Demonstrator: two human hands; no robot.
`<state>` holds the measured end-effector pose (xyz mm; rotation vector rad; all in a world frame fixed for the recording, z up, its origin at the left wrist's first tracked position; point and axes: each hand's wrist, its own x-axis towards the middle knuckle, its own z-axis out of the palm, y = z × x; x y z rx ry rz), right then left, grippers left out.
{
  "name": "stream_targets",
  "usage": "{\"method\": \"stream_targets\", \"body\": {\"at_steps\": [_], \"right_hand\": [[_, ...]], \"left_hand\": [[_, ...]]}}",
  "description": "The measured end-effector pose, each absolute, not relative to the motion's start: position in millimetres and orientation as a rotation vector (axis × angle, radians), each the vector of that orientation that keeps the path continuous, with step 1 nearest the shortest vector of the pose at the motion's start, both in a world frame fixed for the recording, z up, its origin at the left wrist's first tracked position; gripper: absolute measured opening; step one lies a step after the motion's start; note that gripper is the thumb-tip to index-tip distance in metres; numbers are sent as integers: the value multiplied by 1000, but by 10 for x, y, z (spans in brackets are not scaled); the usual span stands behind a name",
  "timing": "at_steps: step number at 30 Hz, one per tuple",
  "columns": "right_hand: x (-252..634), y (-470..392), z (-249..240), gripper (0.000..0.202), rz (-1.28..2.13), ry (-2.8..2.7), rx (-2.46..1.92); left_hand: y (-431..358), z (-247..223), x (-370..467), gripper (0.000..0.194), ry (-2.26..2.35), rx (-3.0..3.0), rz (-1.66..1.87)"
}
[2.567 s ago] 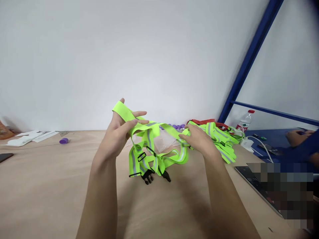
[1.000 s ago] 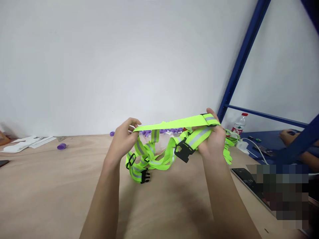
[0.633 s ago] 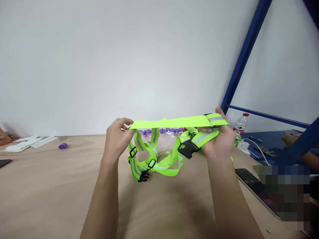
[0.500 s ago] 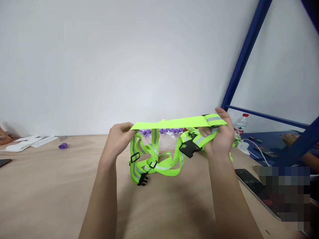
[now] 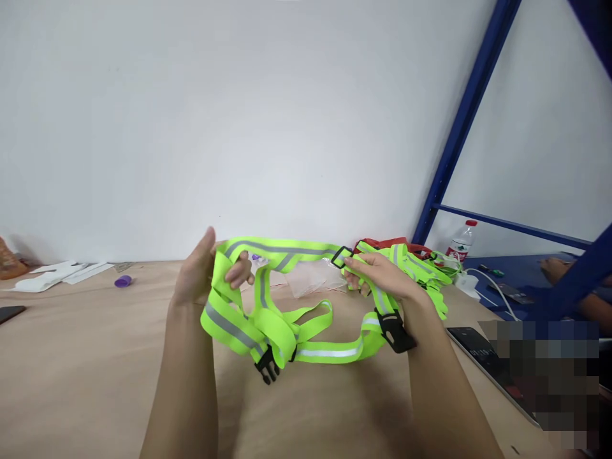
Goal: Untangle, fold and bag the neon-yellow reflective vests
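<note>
Between my hands a neon-yellow reflective harness [image 5: 329, 352] with grey stripes hangs above the table. My left hand [image 5: 198, 271] has the strap looped over it, fingers curled round the webbing and thumb pointing up. With thumb and fingers, my right hand [image 5: 382, 274] pinches the strap next to a black slider [image 5: 342, 256]. A black female buckle [image 5: 396, 331] dangles below my right wrist. The pronged male buckle [image 5: 268, 365] hangs at the lower left of the loops, apart from the other half.
More yellow straps [image 5: 423, 271] lie in a pile with red material behind my right hand. A phone [image 5: 488, 370], a bottle [image 5: 461, 241] and a blue metal frame [image 5: 466, 121] stand right. A purple cap [image 5: 123, 281] and white strips [image 5: 52, 277] lie left. Another person's hand [image 5: 554, 271] shows far right.
My right hand has moved left and lower along the strap and now grips beside the slider. The top strap has turned its striped side to me, and my left hand has shifted slightly left.
</note>
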<state>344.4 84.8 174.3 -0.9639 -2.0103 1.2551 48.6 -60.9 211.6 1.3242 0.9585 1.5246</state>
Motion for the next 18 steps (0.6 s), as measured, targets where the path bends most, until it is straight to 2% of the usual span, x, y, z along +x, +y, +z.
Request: {"method": "stream_targets", "body": {"at_steps": [4, 8, 10, 13, 18], "right_hand": [[3495, 862, 1751, 52, 1266, -1828, -808], [3510, 838, 1744, 44, 1491, -1679, -666], [3511, 828, 1737, 45, 1547, -1631, -605], [3529, 820, 1732, 48, 1538, -1594, -564], [3592, 820, 1737, 49, 1514, -1623, -552]], "left_hand": [[-594, 2095, 487, 51, 681, 1355, 1696], [-546, 2098, 469, 26, 763, 1341, 1764], [-509, 2092, 460, 22, 927, 1373, 1799], [-445, 2059, 433, 31, 1265, 1495, 1882], [-387, 1990, 310, 28, 2029, 1515, 2019]]}}
